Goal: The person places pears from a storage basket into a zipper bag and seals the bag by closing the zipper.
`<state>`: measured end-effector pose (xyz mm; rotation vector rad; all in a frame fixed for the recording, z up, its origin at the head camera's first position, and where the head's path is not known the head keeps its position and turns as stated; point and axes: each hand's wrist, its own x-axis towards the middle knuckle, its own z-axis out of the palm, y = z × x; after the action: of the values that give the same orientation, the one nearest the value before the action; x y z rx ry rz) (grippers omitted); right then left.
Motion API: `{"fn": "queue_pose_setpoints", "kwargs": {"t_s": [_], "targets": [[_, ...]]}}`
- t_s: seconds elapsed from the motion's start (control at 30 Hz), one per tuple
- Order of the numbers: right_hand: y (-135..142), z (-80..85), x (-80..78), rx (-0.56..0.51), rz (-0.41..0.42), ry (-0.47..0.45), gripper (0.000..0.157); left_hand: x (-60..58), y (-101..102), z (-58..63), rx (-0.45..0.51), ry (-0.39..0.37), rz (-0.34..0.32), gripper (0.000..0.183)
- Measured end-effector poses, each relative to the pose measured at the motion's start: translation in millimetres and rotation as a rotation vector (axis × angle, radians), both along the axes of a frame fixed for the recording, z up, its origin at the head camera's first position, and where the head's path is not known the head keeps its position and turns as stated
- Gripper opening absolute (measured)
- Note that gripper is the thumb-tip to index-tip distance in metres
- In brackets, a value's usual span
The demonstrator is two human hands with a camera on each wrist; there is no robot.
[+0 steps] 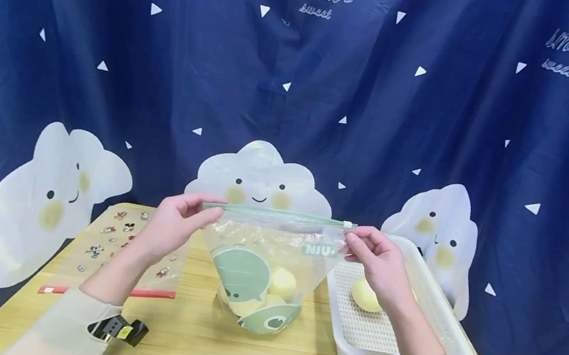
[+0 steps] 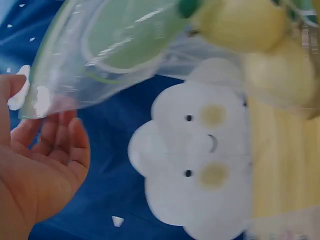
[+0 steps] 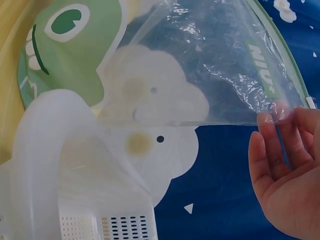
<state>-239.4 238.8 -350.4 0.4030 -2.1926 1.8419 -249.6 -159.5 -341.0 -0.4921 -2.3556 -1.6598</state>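
A clear slider zip bag (image 1: 317,269) with green cartoon prints hangs over the table, its green zip strip stretched level along the top. Pale yellow round fruits (image 1: 282,283) lie in its bottom. My left hand (image 1: 178,224) pinches the bag's upper left corner between thumb and fingers. At the upper right corner, my right hand (image 1: 378,261) pinches the bag close to the white slider (image 1: 348,225). In the right wrist view the plastic (image 3: 220,75) is pulled taut toward the fingertips. The left wrist view shows the fruits (image 2: 240,25) blurred through the plastic.
On the right stands a white basket (image 1: 459,345) with a perforated bottom, holding a yellow round fruit (image 1: 365,296) partly behind my right hand. A flat zip bag (image 1: 77,250) with cartoon prints and a red strip lies left. A blue curtain (image 1: 282,121) hangs behind the table.
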Motion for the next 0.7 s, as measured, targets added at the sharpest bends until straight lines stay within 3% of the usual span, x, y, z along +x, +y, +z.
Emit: {"fn": "queue_pose_setpoints", "kwargs": {"t_s": [0.1,0.2,0.33,0.53,0.7], "targets": [[-2,0.6,0.4,0.000,0.011,0.003,0.008,1.0,7,16.7,-0.069,0.052,0.035,0.032],[-3,1.4,0.9,0.002,0.002,0.002,0.011,4.3,27,37.0,-0.148,0.182,0.058,0.030],[-3,1.7,1.0,0.010,-0.016,-0.012,0.016,10.1,67,58.2,-0.241,0.339,0.000,0.026],[-2,1.7,1.2,0.003,-0.010,-0.012,0.018,8.9,131,71.1,-0.458,0.338,-0.132,0.029],[-3,1.4,2.6,0.001,0.005,-0.004,0.019,-4.0,167,68.5,-0.537,0.297,-0.140,0.026]]}}
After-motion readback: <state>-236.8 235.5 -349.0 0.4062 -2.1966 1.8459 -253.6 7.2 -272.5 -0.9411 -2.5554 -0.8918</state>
